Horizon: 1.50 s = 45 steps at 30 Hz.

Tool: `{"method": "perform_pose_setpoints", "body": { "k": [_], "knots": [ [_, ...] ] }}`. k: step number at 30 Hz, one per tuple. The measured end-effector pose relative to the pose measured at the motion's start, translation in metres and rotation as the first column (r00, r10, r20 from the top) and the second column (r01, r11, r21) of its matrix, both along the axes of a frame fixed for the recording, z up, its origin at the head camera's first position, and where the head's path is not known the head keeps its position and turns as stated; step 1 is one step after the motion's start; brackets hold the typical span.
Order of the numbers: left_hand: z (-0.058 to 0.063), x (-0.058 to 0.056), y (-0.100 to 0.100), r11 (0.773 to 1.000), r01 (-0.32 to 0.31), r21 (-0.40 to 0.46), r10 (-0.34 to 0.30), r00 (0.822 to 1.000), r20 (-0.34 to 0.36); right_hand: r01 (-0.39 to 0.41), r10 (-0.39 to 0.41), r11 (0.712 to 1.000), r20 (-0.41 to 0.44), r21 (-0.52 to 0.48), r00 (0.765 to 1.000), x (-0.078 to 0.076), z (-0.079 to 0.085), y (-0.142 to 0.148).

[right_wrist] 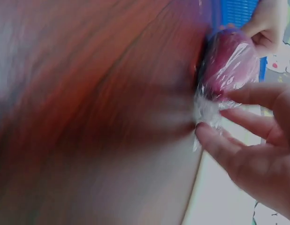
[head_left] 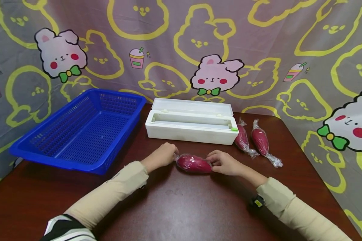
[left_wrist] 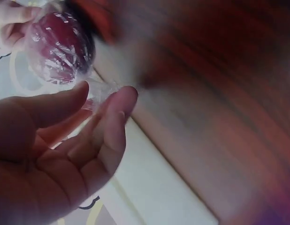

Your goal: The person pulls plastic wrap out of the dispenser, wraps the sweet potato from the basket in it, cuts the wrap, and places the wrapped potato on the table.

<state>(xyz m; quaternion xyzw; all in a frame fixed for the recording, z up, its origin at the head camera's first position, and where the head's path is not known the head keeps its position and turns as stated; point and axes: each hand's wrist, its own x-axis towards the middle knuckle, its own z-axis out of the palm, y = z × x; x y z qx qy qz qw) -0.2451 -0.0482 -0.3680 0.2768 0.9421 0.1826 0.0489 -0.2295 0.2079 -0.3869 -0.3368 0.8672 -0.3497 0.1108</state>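
Observation:
In the head view, a dark red, oblong piece of produce [head_left: 193, 163], shaped like a sweet potato and wrapped in clear cling film, lies across the table between both hands. My left hand [head_left: 166, 154] pinches the gathered film [left_wrist: 102, 90] at its left end between thumb and forefinger. At the opposite end, my right hand [head_left: 224, 163] has its thumb and fingers around the loose film tail [right_wrist: 207, 115], with a fingertip on the red body. In both wrist views the film looks glossy and creased.
A white cling film box [head_left: 190, 131] with its lid raised stands just behind the hands. Two more wrapped red pieces, one beside the box [head_left: 242, 136] and one farther right [head_left: 260, 140], lie on the table [head_left: 181, 207]. At left stands a blue plastic basket [head_left: 57, 164].

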Motion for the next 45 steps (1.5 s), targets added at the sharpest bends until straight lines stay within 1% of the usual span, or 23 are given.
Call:
{"method": "perform_pose_setpoints", "body": {
  "k": [2,4,6,9,12,16,22,24,27,31,34,36,38,41,43,45],
  "knots": [
    [0.000,0.000,0.001,0.999,0.022,0.043,-0.023,0.999,0.025,0.004,0.002,0.998,0.098,-0.060,0.995,0.001,0.000,-0.001],
    [0.000,0.000,0.002,0.996,0.038,0.080,-0.043,0.998,0.053,0.006,0.008,0.996,0.147,-0.095,0.989,0.002,-0.001,-0.002],
    [0.001,0.000,0.002,0.993,0.046,0.106,-0.056,0.994,0.091,0.010,0.008,0.994,0.169,-0.109,0.986,0.003,0.000,-0.002],
    [0.001,0.001,0.003,0.990,0.061,0.126,-0.080,0.986,0.146,-0.011,0.034,0.993,0.188,-0.121,0.982,0.004,0.000,-0.003],
    [0.001,0.001,0.004,0.987,0.095,0.126,-0.118,0.975,0.187,-0.072,0.090,0.991,0.173,-0.109,0.981,0.004,0.000,-0.004],
    [0.001,0.001,0.005,0.981,0.152,0.118,-0.172,0.966,0.192,-0.144,0.153,0.987,0.143,-0.072,0.978,0.005,0.000,-0.005],
    [-0.001,-0.001,0.008,0.968,0.229,0.107,-0.245,0.953,0.177,-0.172,0.178,0.983,0.127,-0.061,0.976,0.007,0.000,-0.006],
    [-0.001,-0.002,0.008,0.964,0.248,0.099,-0.262,0.949,0.177,-0.178,0.184,0.982,0.120,-0.064,0.975,0.007,-0.001,-0.006],
    [-0.001,-0.003,0.007,0.959,0.267,0.100,-0.281,0.941,0.187,-0.207,0.213,0.976,0.104,-0.064,0.971,0.009,0.000,-0.009],
    [-0.001,-0.004,0.007,0.951,0.287,0.115,-0.305,0.932,0.197,-0.272,0.273,0.962,0.084,-0.024,0.958,0.010,0.001,-0.013],
    [-0.001,-0.005,0.007,0.943,0.306,0.130,-0.327,0.924,0.198,-0.282,0.278,0.959,0.095,0.030,0.956,0.012,0.004,-0.015],
    [-0.001,-0.005,0.007,0.942,0.308,0.135,-0.330,0.922,0.203,-0.273,0.266,0.960,0.107,0.056,0.958,0.013,0.005,-0.014],
    [-0.002,-0.005,0.007,0.945,0.290,0.150,-0.317,0.923,0.218,-0.254,0.245,0.964,0.110,0.073,0.963,0.015,0.005,-0.013],
    [-0.004,-0.005,0.007,0.956,0.244,0.165,-0.278,0.933,0.227,-0.240,0.235,0.968,0.072,0.075,0.969,0.017,0.004,-0.012],
    [-0.004,-0.005,0.008,0.960,0.213,0.183,-0.251,0.942,0.223,-0.223,0.220,0.972,0.042,0.076,0.975,0.019,0.005,-0.010],
    [-0.003,-0.006,0.009,0.966,0.182,0.183,-0.220,0.953,0.208,-0.199,0.199,0.977,0.014,0.077,0.980,0.021,0.005,-0.008]
  ]
}}
